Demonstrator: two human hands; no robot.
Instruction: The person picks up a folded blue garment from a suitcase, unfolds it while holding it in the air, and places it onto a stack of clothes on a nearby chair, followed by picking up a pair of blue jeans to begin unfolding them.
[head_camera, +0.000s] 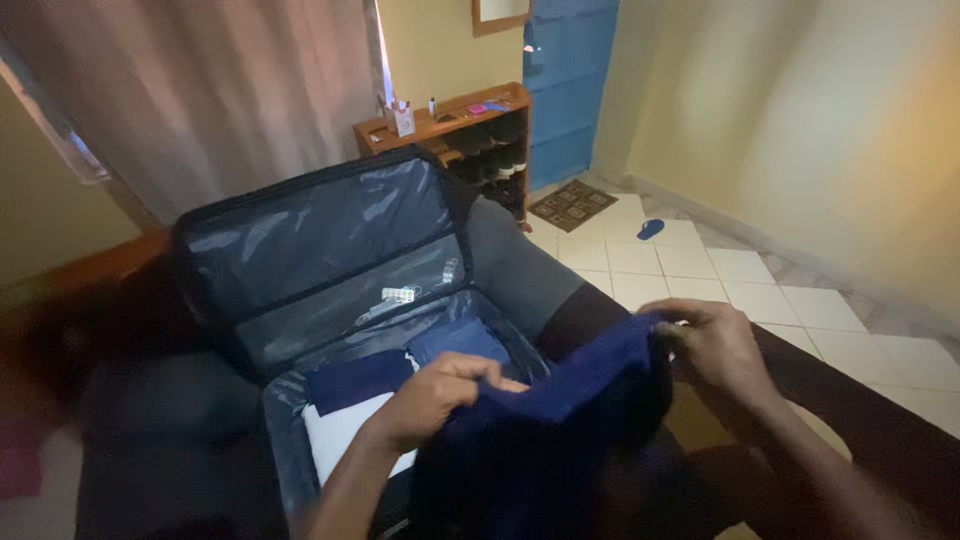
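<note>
Down at the bottom, close to the camera, two bare hands hold up a dark blue cloth. It is soft and bunched, and it hangs in front of the person, partly over the near edge of an open suitcase. The left hand is curled tight on the top edge of the cloth, with the fingers tucked over it. The right hand pinches the far corner of the same cloth, fingers closed on the edge. Both hands are a little apart, so the cloth stretches between them.

Just behind the left hand, the suitcase lies open. Inside it sit some folded things: a white one near the front, and blue folded clothes behind it, touching each other. The suitcase lid stands up at the back. It has a shiny grey lining, and a small silver pill strip rests near its bottom edge.

Past the suitcase, on the right, white floor tiles spread out. A blue slipper lies alone on them, and a small brown mat sits by a blue door.

Farther back, a wooden shelf stands against the wall with small things on top and dark shoes inside. A long pale curtain hangs on the left.
</note>
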